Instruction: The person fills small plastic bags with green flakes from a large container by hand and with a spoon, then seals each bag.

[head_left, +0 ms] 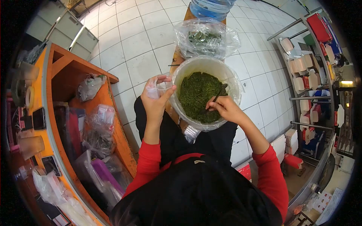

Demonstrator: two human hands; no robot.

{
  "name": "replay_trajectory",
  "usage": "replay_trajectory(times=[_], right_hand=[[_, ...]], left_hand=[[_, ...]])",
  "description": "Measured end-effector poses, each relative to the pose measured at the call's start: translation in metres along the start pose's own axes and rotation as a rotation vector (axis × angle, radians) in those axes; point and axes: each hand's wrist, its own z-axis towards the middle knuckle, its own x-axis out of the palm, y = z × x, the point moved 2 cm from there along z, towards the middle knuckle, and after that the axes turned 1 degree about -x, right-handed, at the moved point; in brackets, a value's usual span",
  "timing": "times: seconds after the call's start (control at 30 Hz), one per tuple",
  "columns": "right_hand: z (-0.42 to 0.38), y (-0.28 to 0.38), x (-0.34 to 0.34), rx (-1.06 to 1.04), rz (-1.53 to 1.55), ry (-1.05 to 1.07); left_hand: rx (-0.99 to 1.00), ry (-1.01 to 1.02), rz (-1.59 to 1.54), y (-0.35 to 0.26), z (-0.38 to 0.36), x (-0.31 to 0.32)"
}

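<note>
A white bucket (234, 75) lined with clear plastic stands in front of the person's lap, filled with a dark green chopped mass (198, 96). My right hand (226, 109) reaches over its right side, fingers closed round the handle of a dark spoon (215, 98) whose lower end is at the green mass. Left of the bucket's rim, my left hand (155, 94) holds a small clear plastic cup (164, 85) between thumb and fingers. Behind the bucket lies a clear plastic bag (205, 37) with green contents, on a wooden bench (177, 60).
A large blue water bottle (213, 8) stands beyond the bag. At left, an orange counter (56, 150) has shelves with plastic bags (100, 128) and phones (39, 118) on top. A metal rack (311, 98) with folded boxes is at right.
</note>
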Motion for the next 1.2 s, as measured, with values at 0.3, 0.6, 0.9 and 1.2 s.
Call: replay_trajectory(times=[0.3, 0.6, 0.9, 1.2], right_hand=[[0.021, -0.028, -0.017, 0.457, 0.485, -0.227], [0.005, 0.057, -0.054, -0.282, 0.245, -0.975], [-0.010, 0.054, -0.010, -0.769, -0.708, -0.798], [-0.002, 0.044, -0.013, -0.379, -0.425, -0.690]], left_hand=[[0.015, 0.243, 0.233, 0.034, -0.004, 0.046], [0.076, 0.237, 0.450, 0.049, -0.005, 0.068], [0.144, 0.190, 0.493, 0.047, -0.010, 0.075], [0.358, 0.107, 0.548, 0.048, -0.014, 0.078]])
